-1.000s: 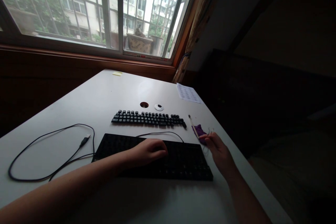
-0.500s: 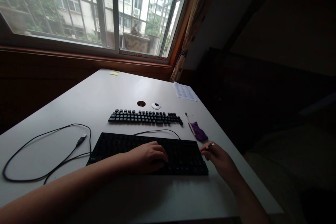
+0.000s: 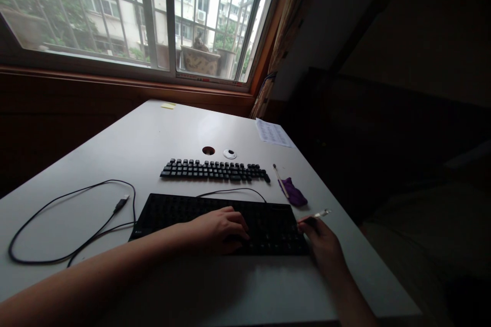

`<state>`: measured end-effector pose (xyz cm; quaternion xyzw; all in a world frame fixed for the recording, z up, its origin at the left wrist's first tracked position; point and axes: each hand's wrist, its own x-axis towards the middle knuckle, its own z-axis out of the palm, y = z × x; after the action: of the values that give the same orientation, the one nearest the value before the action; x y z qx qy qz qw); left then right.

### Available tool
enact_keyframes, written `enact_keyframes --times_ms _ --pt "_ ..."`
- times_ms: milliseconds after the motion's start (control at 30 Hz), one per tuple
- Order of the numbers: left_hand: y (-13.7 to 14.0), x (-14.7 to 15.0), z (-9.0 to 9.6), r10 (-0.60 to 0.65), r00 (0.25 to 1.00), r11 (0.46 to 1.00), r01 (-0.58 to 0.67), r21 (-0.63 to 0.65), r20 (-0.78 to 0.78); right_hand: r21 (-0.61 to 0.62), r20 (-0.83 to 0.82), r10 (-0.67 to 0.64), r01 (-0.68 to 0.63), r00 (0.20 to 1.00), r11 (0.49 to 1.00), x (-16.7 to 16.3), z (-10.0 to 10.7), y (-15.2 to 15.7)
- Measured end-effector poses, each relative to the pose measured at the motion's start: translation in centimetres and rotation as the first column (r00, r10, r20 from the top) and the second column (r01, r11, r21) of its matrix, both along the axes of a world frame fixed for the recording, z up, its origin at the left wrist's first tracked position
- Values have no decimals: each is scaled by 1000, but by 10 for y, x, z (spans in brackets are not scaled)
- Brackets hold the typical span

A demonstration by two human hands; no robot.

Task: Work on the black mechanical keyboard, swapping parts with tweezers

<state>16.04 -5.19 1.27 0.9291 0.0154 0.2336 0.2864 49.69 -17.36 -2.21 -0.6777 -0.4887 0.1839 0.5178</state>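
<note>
Squarely before you on the white table (image 3: pixel 126 153) lies the black keyboard (image 3: pixel 264 225), its long side running across your view. Your left hand (image 3: pixel 227 227) rests on the middle of it, fingers bent downward and close together; their tips are partly hidden, so you cannot tell whether they grip anything. At the keyboard's right end, your right hand (image 3: pixel 324 242) pinches a slim tool (image 3: pixel 321 213) between thumb and fingers, the gap narrowed onto it; its pale end points up and away to the right, and a dark part sits near your fingertips. Just beyond that hand is a crumpled purple cloth (image 3: pixel 295 194), with a thin, dark-tipped stick (image 3: pixel 281 181) along its left side. Behind the keyboard, rows of black keycaps (image 3: pixel 215 170) stand together on the tabletop, and past them you have a round hole (image 3: pixel 208 150) with a white ring (image 3: pixel 230 154) beside it. To your left, a black cable (image 3: pixel 36 204) loops around its USB plug (image 3: pixel 121 204). Farther off, a printed sheet (image 3: pixel 274 133) lies by the right edge and a yellow slip (image 3: pixel 168 106) near the far corner, below the barred window (image 3: pixel 115 10).
</note>
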Motion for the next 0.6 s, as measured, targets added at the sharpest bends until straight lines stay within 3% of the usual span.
enact_keyframes --times_ms 133,200,433,600 --pt "1 1 0 -15 1000 1000 15 5 -5 163 -333 -52 112 941 980 6 5 2" --pt "1 1 1 -16 1000 1000 16 -3 -2 175 -396 -49 127 917 976 7 10 4" --pt "-1 -1 10 40 999 986 -45 -161 -31 150 -360 54 1 931 989 -22 21 16" --pt "7 -1 12 180 983 909 -178 -377 -29 175 -259 271 -231 927 957 -72 36 32"
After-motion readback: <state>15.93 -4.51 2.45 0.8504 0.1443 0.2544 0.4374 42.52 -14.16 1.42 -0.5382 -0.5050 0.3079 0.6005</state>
